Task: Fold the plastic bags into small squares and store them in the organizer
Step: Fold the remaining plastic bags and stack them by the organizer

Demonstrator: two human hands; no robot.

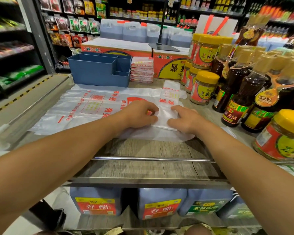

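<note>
A partly folded clear plastic bag with red print lies on the wooden shelf top, on a spread pile of flat bags. My left hand pinches its left edge with curled fingers. My right hand grips its right edge, thumb on top. The blue organizer with several compartments stands at the back left. A stack of folded bag squares sits right of the organizer. One more folded bag lies beyond my hands.
Jars with yellow lids and dark sauce bottles crowd the right side. Orange cartons stand behind. A metal rail runs along the near edge, with large jugs on the shelf below.
</note>
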